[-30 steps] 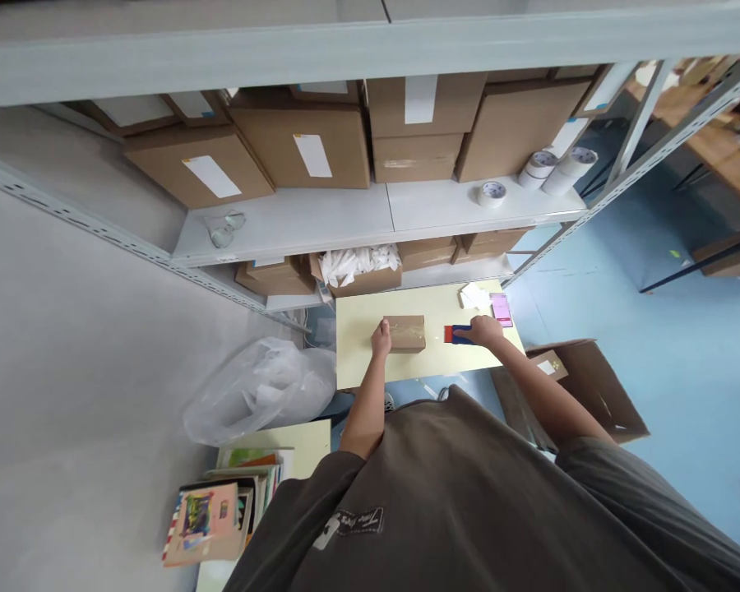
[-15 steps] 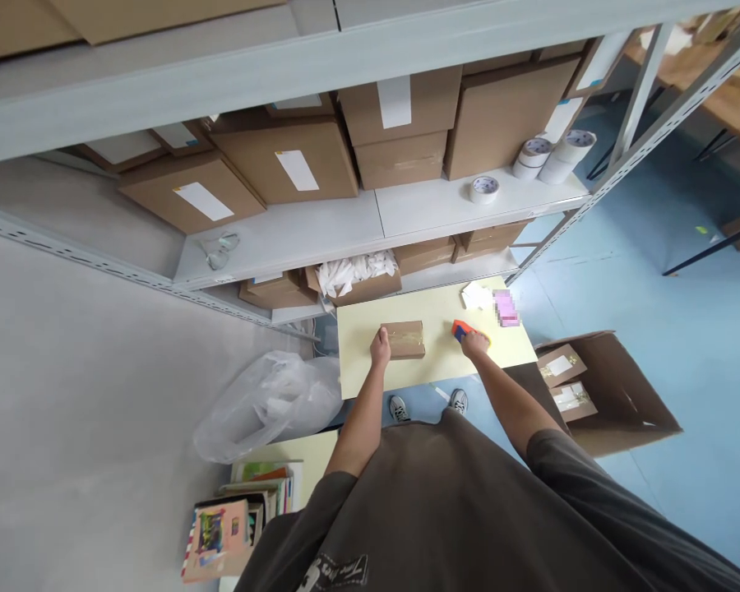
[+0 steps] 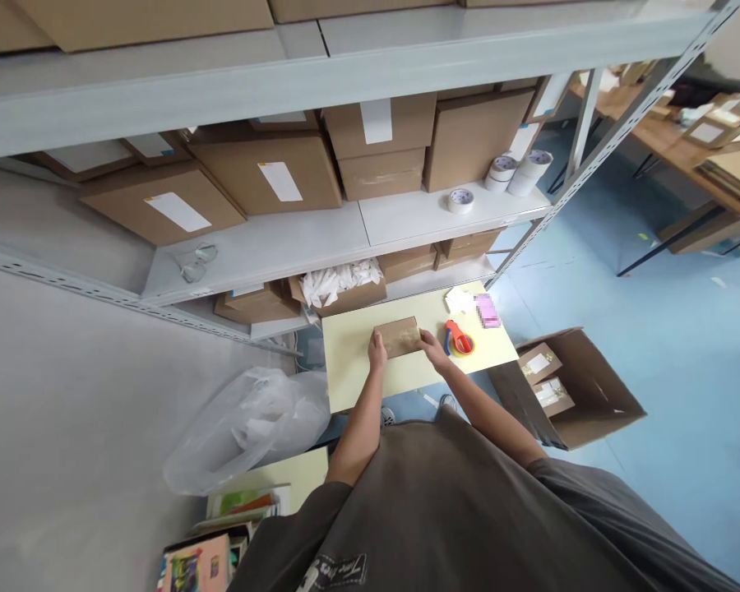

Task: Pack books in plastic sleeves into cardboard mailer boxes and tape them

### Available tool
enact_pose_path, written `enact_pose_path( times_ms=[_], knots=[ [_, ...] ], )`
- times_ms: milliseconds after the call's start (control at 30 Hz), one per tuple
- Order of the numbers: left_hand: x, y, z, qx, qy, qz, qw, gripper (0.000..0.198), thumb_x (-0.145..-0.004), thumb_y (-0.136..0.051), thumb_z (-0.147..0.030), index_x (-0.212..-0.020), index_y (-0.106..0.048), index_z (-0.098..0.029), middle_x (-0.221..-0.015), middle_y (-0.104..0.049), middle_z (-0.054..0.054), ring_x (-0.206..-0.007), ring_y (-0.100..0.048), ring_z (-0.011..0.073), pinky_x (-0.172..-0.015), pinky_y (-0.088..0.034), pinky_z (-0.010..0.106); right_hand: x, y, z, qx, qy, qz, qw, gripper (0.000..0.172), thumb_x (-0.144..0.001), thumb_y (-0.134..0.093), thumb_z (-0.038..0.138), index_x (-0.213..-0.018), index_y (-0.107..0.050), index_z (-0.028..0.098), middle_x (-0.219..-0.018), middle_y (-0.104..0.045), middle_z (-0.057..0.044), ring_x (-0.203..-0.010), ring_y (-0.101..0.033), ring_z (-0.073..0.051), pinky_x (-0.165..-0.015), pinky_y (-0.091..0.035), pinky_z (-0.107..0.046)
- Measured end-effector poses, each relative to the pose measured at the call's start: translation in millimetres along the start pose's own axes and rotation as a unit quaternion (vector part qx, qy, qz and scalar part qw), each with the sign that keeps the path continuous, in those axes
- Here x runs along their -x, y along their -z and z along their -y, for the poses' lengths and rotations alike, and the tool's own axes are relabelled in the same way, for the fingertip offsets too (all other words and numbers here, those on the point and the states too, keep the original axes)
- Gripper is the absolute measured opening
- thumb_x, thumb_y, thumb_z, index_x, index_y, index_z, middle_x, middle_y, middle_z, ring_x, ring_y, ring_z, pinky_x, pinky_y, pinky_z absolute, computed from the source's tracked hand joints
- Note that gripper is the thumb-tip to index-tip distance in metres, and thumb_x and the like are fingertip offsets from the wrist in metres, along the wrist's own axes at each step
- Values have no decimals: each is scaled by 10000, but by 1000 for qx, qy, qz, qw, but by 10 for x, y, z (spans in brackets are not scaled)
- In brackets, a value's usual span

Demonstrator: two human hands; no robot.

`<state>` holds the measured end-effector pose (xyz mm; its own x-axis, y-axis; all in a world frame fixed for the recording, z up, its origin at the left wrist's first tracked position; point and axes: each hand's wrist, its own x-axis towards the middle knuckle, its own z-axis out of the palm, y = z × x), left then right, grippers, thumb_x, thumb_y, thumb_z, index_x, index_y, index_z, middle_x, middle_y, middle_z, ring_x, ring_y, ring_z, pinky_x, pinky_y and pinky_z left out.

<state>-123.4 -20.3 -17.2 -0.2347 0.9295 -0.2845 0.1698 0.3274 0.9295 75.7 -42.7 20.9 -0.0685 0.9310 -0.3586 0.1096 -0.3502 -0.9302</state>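
Observation:
A small brown cardboard box (image 3: 397,338) with tape across its right part is at the middle of the pale yellow table (image 3: 351,370). My left hand (image 3: 377,352) grips its left end, and my right hand (image 3: 432,349) is closed on its right end. Just right of that hand lies a red and blue tape dispenser (image 3: 458,337) with a roll of tape in it. Behind the dispenser are some white paper (image 3: 460,300) and a pink stack (image 3: 487,311), partly blurred out.
A large open carton (image 3: 610,395) holding small labelled boxes stands right of the table. Metal shelving (image 3: 271,238) with cartons and tape rolls (image 3: 461,201) rises behind it. A clear plastic bag (image 3: 252,419) sits at the left, with books (image 3: 197,563) below.
My right hand has let go of the tape dispenser, now lying on the table, and moved left onto the box's right end. My left hand stays on the box. The view has shifted right.

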Motion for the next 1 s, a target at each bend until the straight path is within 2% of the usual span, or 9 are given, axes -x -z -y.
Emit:
enact_pose_path(
  times_ms=[67, 100, 267, 400, 533, 667, 733, 867, 1000],
  knots=[
    [49, -58, 22, 125, -30, -6, 992, 724, -1021, -486, -712, -1514, -605, -196, -1457, -692, 127, -1366, -641, 303, -1151, -512, 408, -14, 144, -94, -54, 17, -20, 998, 594, -867, -677, 430, -1441, -625, 287, -1505, -641, -62, -1408, -565, -278, -1177, -461, -416],
    [78, -91, 52, 135, -31, -1, 990, 694, -1019, -523, -680, -1523, -602, -209, -1493, -669, 119, -1407, -610, 299, -1187, -484, 410, -21, 221, -154, -59, 11, -23, 998, 636, -849, -689, 410, -1470, -605, 302, -1548, -606, -61, -1442, -538, -279, -1188, -455, -424],
    [252, -340, 323, 21, 66, 59, 996, 717, -936, -733, -525, -1552, -568, -196, -1589, -579, 156, -1515, -503, 327, -1257, -402, 444, -22, 376, -543, 64, -79, 6, 995, 898, -744, -787, 303, -1595, -504, 265, -1633, -508, -124, -1506, -472, -332, -1191, -466, -490],
    [324, -480, 472, -73, 56, 77, 993, 770, -915, -753, -406, -1616, -485, -231, -1670, -488, 129, -1561, -442, 293, -1281, -364, 394, -30, 381, -768, 134, -71, 22, 988, 937, -754, -760, 263, -1638, -451, 238, -1640, -498, -131, -1478, -515, -333, -1164, -501, -486],
    [283, -482, 430, -130, 33, 62, 989, 746, -949, -682, -334, -1642, -435, -219, -1669, -489, 132, -1546, -461, 288, -1271, -381, 401, -131, 540, -779, 185, -64, 26, 980, 919, -791, -718, 222, -1661, -421, 221, -1624, -532, -143, -1447, -565, -339, -1169, -507, -485],
    [159, -579, 209, -172, -65, -1, 983, 663, -954, -663, -295, -1590, -506, -188, -1634, -515, 170, -1552, -436, 326, -1304, -334, 465, -322, 916, -682, 243, -16, -56, 968, 890, -814, -660, 173, -1668, -413, 210, -1700, -445, -111, -1574, -421, -306, -1281, -386, -463],
    [65, -737, 49, -174, -109, -10, 979, 599, -965, -640, -275, -1554, -552, -201, -1585, -563, 167, -1524, -467, 321, -1294, -353, 472, -442, 1170, -633, 255, -2, -82, 963, 864, -831, -641, 168, -1665, -419, 213, -1713, -428, -91, -1589, -398, -285, -1307, -344, -442],
    [-164, -1252, -266, -165, -126, 41, 977, 527, -991, -584, -245, -1517, -597, -220, -1511, -628, 150, -1412, -578, 294, -1173, -494, 438, -723, 1695, -589, 249, -5, -113, 962, 789, -856, -639, 178, -1628, -475, 200, -1705, -439, -96, -1585, -403, -279, -1302, -351, -419],
    [-394, -1821, -450, -192, -104, 119, 969, 523, -1000, -579, -234, -1523, -592, -233, -1459, -667, 129, -1289, -657, 271, -1094, -539, 399, -1064, 2086, -660, 177, -87, -161, 967, 711, -863, -712, 216, -1554, -545, 179, -1602, -555, -164, -1449, -567, -298, -1183, -497, -410]
  ],
)
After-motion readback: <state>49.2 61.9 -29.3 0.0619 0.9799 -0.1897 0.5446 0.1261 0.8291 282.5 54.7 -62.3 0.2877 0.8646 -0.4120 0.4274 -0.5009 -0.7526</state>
